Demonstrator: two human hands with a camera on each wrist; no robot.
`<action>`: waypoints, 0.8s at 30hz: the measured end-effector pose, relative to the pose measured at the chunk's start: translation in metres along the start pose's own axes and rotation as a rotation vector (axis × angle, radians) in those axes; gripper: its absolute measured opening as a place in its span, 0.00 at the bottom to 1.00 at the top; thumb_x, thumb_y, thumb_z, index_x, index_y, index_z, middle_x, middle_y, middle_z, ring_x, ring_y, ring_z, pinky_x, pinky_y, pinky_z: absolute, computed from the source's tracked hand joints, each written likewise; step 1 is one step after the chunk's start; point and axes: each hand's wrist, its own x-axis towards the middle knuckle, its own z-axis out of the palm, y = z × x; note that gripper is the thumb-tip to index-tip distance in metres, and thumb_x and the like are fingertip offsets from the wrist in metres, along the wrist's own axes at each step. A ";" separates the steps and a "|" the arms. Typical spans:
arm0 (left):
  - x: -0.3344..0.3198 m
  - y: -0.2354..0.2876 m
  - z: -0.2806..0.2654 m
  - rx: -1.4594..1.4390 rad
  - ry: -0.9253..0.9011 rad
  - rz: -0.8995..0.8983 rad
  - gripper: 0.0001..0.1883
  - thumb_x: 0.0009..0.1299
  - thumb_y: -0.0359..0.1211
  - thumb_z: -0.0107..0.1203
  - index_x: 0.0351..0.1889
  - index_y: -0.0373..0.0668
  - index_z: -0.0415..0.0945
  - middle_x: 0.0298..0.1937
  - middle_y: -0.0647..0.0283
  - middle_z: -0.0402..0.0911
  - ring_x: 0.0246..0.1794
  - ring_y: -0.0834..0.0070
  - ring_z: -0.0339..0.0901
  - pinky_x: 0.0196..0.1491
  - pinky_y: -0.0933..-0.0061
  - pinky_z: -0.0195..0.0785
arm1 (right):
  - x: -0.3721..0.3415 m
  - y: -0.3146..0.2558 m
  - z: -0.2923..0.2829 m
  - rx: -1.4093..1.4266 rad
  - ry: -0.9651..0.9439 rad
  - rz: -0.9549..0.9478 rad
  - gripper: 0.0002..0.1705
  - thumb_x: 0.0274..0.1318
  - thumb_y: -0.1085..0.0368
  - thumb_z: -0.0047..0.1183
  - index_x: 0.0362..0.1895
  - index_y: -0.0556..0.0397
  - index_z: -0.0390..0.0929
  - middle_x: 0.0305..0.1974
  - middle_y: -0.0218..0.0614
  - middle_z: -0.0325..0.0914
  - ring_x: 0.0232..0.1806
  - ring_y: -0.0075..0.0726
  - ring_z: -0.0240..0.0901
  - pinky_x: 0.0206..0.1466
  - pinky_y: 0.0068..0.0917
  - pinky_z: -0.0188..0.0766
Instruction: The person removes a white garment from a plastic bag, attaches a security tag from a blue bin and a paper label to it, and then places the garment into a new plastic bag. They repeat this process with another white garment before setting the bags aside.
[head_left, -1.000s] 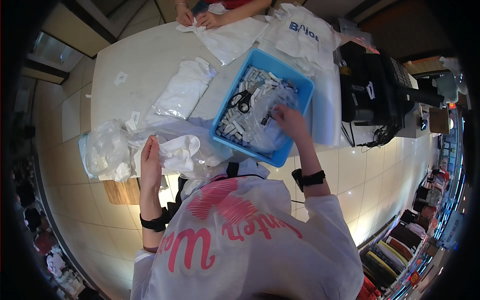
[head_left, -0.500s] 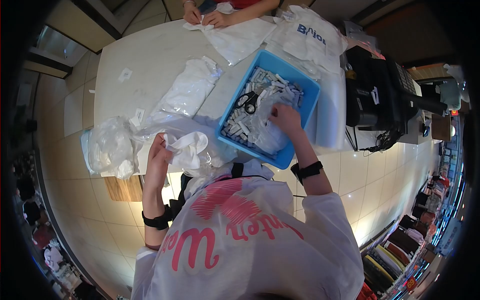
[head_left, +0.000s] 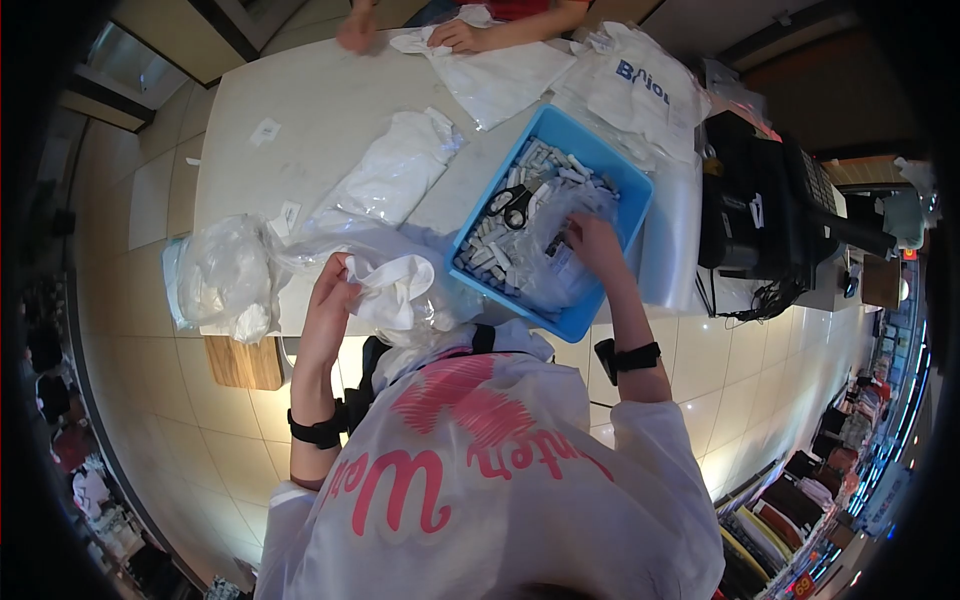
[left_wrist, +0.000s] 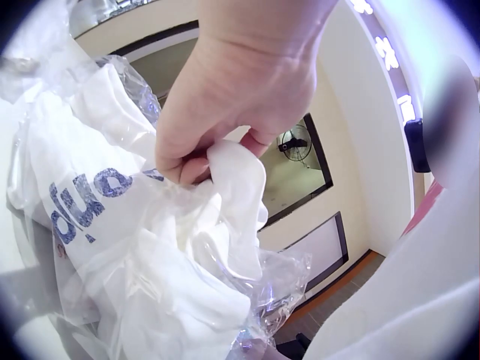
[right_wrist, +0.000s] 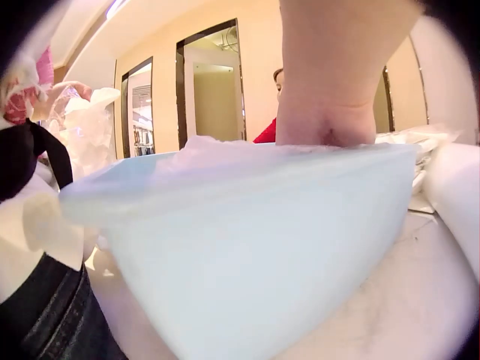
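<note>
Between its fingers and thumb, my left hand pinches the edge of a white garment with blue lettering. Clear plastic wrapping surrounds that garment, and in the head view its white cloth loops out beside the hand. My right hand reaches down into a blue bin, its fingers at a crumpled clear plastic bag. What those fingertips hold I cannot tell. Black-handled scissors lie on many small white pieces in the bin. In the right wrist view, the bin's wall hides the fingers.
Across the table, another person's hand rests on a white garment. A bagged white garment, a clear plastic bundle and a "Bonjour" garment lie around. Black equipment stands to the right.
My left hand has turned inward and closed its fingers on the white garment's edge. My right hand stays at the plastic bag. The other person's one hand has lifted off their garment.
</note>
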 end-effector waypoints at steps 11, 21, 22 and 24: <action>0.000 -0.007 0.003 0.028 0.085 0.069 0.10 0.68 0.32 0.44 0.46 0.42 0.70 0.39 0.73 0.70 0.43 0.84 0.63 0.48 0.82 0.56 | -0.017 -0.058 -0.031 0.220 0.223 0.021 0.07 0.50 0.69 0.53 0.36 0.53 0.78 0.29 0.43 0.79 0.32 0.48 0.78 0.39 0.36 0.73; -0.004 -0.002 0.017 0.193 0.185 0.244 0.07 0.75 0.33 0.42 0.38 0.41 0.68 0.26 0.77 0.61 0.27 0.89 0.55 0.30 0.86 0.49 | -0.001 -0.229 -0.023 0.742 -0.393 -0.595 0.06 0.48 0.69 0.58 0.34 0.52 0.78 0.57 0.40 0.65 0.58 0.40 0.64 0.61 0.32 0.59; -0.004 -0.003 0.017 0.171 0.174 0.272 0.07 0.75 0.33 0.43 0.37 0.41 0.69 0.26 0.77 0.61 0.27 0.89 0.55 0.30 0.86 0.49 | 0.001 -0.236 -0.010 0.726 -0.401 -0.646 0.06 0.49 0.68 0.58 0.34 0.52 0.78 0.58 0.41 0.64 0.59 0.42 0.64 0.62 0.32 0.59; -0.001 -0.007 0.016 0.139 0.181 0.279 0.07 0.74 0.33 0.43 0.37 0.41 0.69 0.26 0.77 0.62 0.28 0.90 0.55 0.31 0.86 0.50 | 0.005 -0.239 0.003 0.707 -0.417 -0.705 0.06 0.49 0.67 0.58 0.34 0.52 0.77 0.59 0.42 0.63 0.60 0.45 0.63 0.62 0.32 0.58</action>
